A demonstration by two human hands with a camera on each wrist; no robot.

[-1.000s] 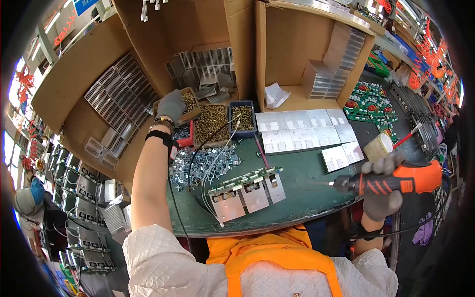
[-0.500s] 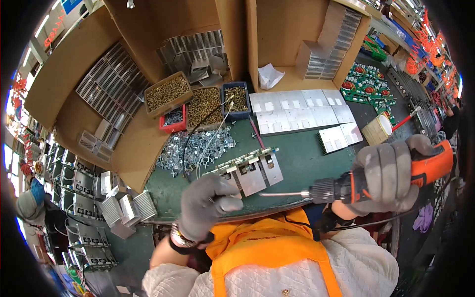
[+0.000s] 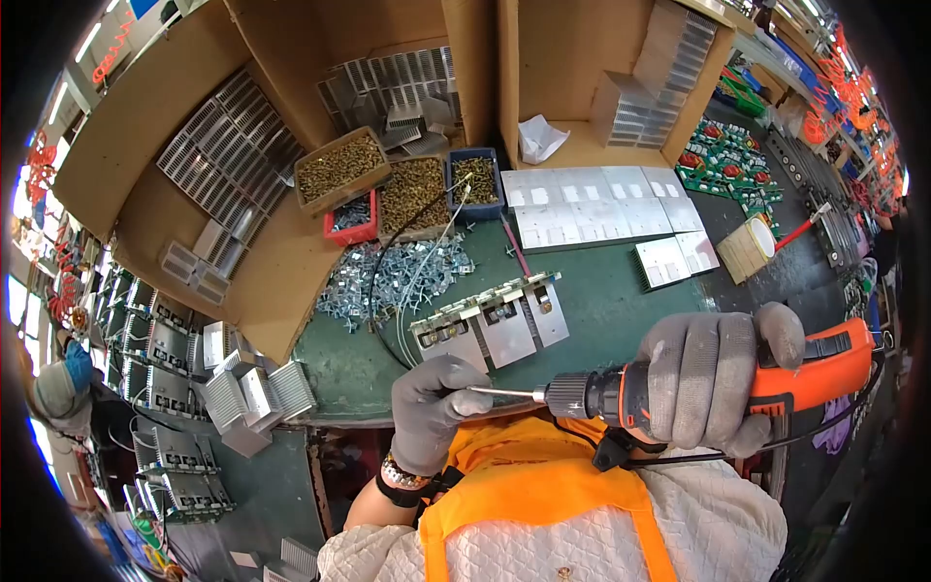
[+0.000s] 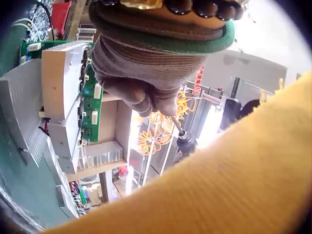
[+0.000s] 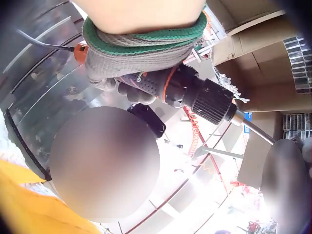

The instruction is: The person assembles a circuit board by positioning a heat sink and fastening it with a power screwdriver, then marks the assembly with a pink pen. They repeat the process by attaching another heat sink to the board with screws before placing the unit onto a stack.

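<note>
While the right grip [image 3: 703, 376] is clasping the orange-and-black power screwdriver [image 3: 606, 396], the tool's long axis is running sideways, its bit [image 3: 514, 393] pointing toward the left grip [image 3: 432, 412], which is pinching the tip; beyond, a heatsink assembly [image 3: 508, 339] is resting on the desk [image 3: 603, 320]

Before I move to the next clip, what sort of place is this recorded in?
Probably an electronics assembly workshop: the right hand grips an orange power screwdriver, small brass-coloured parts sit in open trays, and green circuit boards lie off to the right.
</note>
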